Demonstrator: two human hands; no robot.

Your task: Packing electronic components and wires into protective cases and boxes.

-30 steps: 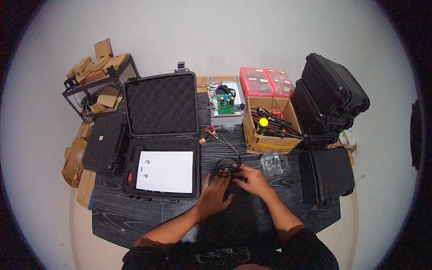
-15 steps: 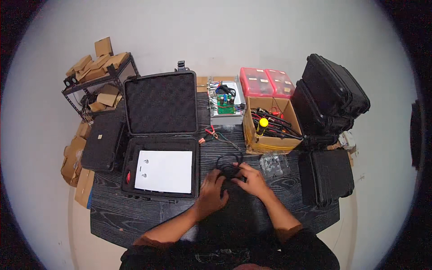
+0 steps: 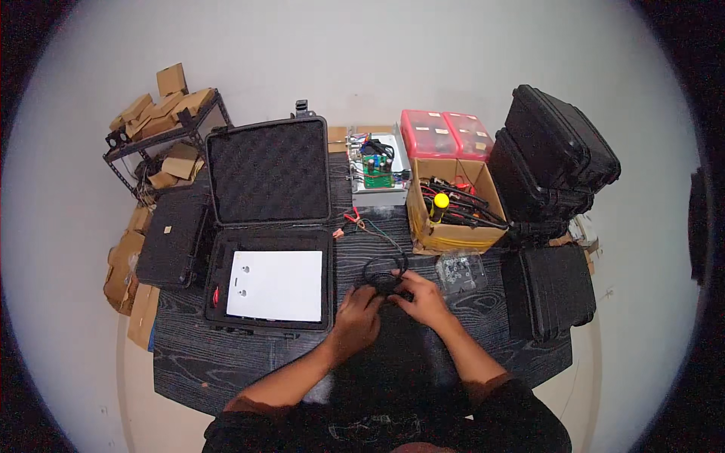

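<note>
The black table (image 3: 219, 351) fills most of the work area, its top streaked with pale, wavy wood grain. On it, to the left, an open case (image 3: 268, 170) of hard black plastic shows dimpled foam in its raised lid and a smooth, white rectangular panel (image 3: 276, 285) in its base. Bulky, rib-edged black cases (image 3: 555, 136) stand stacked on the right. Nearer the middle, a cardboard box (image 3: 457, 241) holds tangled cables, and behind its left side sits a grey metal chassis (image 3: 380, 198) with its top open.

The left hand (image 3: 359, 315) and right hand (image 3: 421, 300) meet at a black cable coil (image 3: 384, 281), which lies on the table just ahead of the fingertips and between the 2 hands. Both are about equally near; the right reaches a little farther along its side. Being roughly round, the coil has no clear long axis, but its thin, flexible lead (image 3: 387, 234) bends away toward the far left. The right thumb and forefinger stand partly apart at the coil's near edge, and the left fingers curl at its other side; how firmly either grips, I cannot tell. 2 small reddish clips (image 3: 353, 217) end the lead.
</note>
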